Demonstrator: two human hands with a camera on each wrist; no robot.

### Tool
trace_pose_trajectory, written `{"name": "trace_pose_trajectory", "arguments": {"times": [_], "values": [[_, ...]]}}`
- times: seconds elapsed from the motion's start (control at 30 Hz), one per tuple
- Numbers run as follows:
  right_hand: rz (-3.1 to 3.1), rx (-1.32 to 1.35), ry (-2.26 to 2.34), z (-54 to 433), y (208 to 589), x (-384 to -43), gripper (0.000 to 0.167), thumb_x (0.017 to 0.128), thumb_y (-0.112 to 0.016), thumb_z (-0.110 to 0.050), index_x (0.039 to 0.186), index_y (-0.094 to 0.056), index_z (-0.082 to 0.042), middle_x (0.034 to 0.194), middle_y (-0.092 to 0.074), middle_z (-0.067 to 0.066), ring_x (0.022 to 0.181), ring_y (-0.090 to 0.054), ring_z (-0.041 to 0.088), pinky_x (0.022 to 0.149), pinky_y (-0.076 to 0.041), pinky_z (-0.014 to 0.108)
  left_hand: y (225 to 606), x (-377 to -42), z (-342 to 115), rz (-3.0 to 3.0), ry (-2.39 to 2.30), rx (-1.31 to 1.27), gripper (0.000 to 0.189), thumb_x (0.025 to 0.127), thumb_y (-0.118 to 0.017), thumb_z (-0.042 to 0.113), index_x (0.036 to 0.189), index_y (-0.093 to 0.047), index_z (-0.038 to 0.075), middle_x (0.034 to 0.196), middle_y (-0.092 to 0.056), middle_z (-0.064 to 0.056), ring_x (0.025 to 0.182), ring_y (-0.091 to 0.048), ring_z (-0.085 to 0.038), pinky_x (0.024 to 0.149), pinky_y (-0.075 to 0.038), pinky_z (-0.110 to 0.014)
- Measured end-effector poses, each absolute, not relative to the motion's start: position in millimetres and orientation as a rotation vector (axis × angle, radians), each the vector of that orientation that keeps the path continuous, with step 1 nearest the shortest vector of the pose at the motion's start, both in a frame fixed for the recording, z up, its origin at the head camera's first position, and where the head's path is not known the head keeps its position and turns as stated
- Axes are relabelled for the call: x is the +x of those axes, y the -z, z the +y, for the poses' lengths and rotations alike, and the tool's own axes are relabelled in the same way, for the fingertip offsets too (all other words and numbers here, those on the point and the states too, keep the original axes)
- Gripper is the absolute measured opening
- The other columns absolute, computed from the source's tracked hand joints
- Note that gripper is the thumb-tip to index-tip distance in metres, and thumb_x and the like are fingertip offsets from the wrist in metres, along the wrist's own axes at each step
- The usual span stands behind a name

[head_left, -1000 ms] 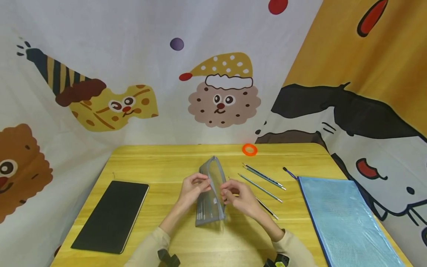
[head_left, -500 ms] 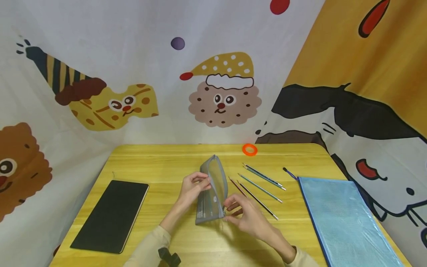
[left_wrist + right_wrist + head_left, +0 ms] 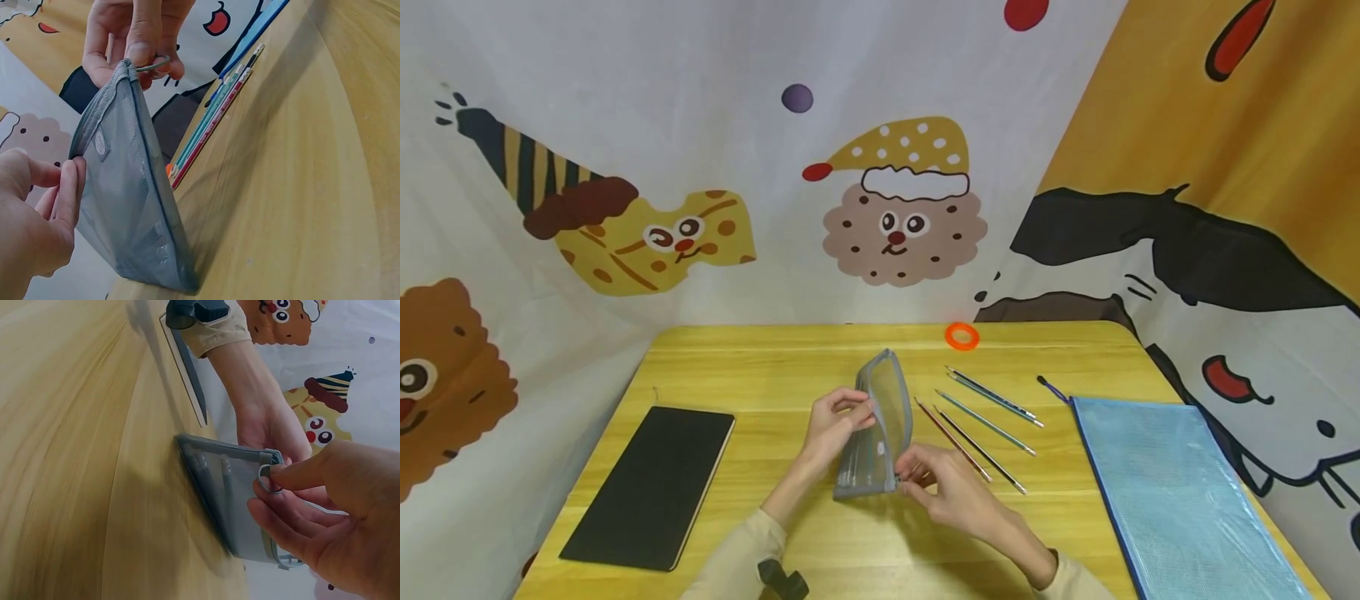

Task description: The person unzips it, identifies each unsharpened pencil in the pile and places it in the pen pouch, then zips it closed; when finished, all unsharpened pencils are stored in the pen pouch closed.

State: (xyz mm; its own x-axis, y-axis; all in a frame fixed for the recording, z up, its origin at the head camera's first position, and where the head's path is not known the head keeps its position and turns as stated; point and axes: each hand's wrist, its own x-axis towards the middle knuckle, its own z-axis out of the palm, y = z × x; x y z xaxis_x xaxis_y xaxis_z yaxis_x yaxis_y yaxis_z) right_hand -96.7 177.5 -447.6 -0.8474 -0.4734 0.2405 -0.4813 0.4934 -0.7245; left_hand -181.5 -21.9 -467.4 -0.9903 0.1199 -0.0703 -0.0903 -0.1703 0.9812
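Observation:
A grey mesh zip pouch (image 3: 860, 468) stands on its edge at the middle of the table, its zip mouth gaping. My left hand (image 3: 835, 425) pinches the mouth's left edge between thumb and fingers. At the near end, my right hand (image 3: 951, 487) pinches the zip's ring pull (image 3: 267, 481), seen close in the right wrist view. Through the mesh in that view show a few blurred pencil-like sticks (image 3: 226, 475). Right of the pouch lie several loose pencils, among them a red one (image 3: 951, 437) and a teal one (image 3: 988, 424), beside my right hand.
A black notebook (image 3: 651, 487) lies on the left of the table (image 3: 760, 358). On the right is a blue mesh zip bag (image 3: 1180, 492). An orange ring (image 3: 962, 337) sits near the back edge. A printed curtain (image 3: 722, 100) hangs close behind.
My right hand has moved toward me, from the middle of the pouch mouth to the ring pull at its near end. The pouch's near end has shifted slightly left; my left hand keeps its pinch.

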Motion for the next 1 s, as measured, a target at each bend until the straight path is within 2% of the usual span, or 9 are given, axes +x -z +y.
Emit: {"name": "trace_pose_trajectory", "arguments": {"times": [0.17,0.4,0.57,0.7,0.87,1.0], "values": [[-2.672,0.911,-1.31,174.9,447.0,-99.1,0.008,0.089,-0.075,-0.002,0.091,-0.072,-0.009,0.085,-0.074,0.002,0.072,-0.066,-0.001,0.066,-0.062,0.014,469.6,-180.9,-24.0,1.945,-2.288,0.051,0.02,0.093,-0.068,0.0,0.108,-0.063,-0.013,0.096,-0.068,-0.012,0.077,-0.07,-0.012,0.078,-0.066,-0.022],[-2.58,0.939,-1.222,169.8,446.0,-101.7,0.012,0.086,-0.077,0.001,0.087,-0.074,-0.01,0.081,-0.075,-0.002,0.07,-0.066,-0.001,0.065,-0.061,0.013,462.2,-162.4,-31.2,2.078,-2.148,0.25,0.015,0.095,-0.064,-0.002,0.109,-0.066,-0.008,0.1,-0.072,-0.022,0.084,-0.073,-0.017,0.081,-0.066,-0.024],[-2.545,0.895,-1.238,167.1,444.0,-102.0,0.01,0.085,-0.078,0.0,0.087,-0.075,-0.01,0.081,-0.076,-0.002,0.072,-0.068,0.001,0.066,-0.063,0.016,454.2,-135.8,-36.8,2.324,-1.986,0.426,0.011,0.095,-0.067,0.003,0.105,-0.071,0.002,0.1,-0.073,-0.012,0.091,-0.072,-0.022,0.082,-0.064,-0.02],[-2.536,0.865,-1.298,166.6,443.6,-102.5,0.007,0.088,-0.077,-0.003,0.089,-0.076,-0.01,0.083,-0.076,0.002,0.075,-0.07,0.004,0.067,-0.064,0.018,451.7,-114.5,-39.9,2.479,-1.839,0.59,0.025,0.089,-0.068,-0.005,0.111,-0.069,0.007,0.106,-0.071,-0.006,0.097,-0.068,-0.024,0.088,-0.063,-0.025],[-2.516,0.827,-1.349,167.7,445.7,-104.8,0.007,0.088,-0.077,-0.004,0.09,-0.075,-0.01,0.086,-0.077,0.003,0.077,-0.072,0.008,0.069,-0.065,0.019,456.4,-100.2,-37.9,2.56,-1.641,0.766,0.053,0.076,-0.072,-0.015,0.123,-0.056,0.006,0.11,-0.06,-0.003,0.101,-0.059,-0.02,0.094,-0.061,-0.03],[-2.508,0.841,-1.385,168.6,448.7,-106.3,0.007,0.088,-0.076,-0.002,0.091,-0.075,-0.008,0.088,-0.077,0.004,0.078,-0.074,0.012,0.069,-0.065,0.019,463.8,-101.9,-31.7,2.653,-1.605,0.828,0.052,0.074,-0.081,-0.01,0.116,-0.056,0.006,0.103,-0.058,0.0,0.095,-0.057,-0.013,0.087,-0.061,-0.024]]}}
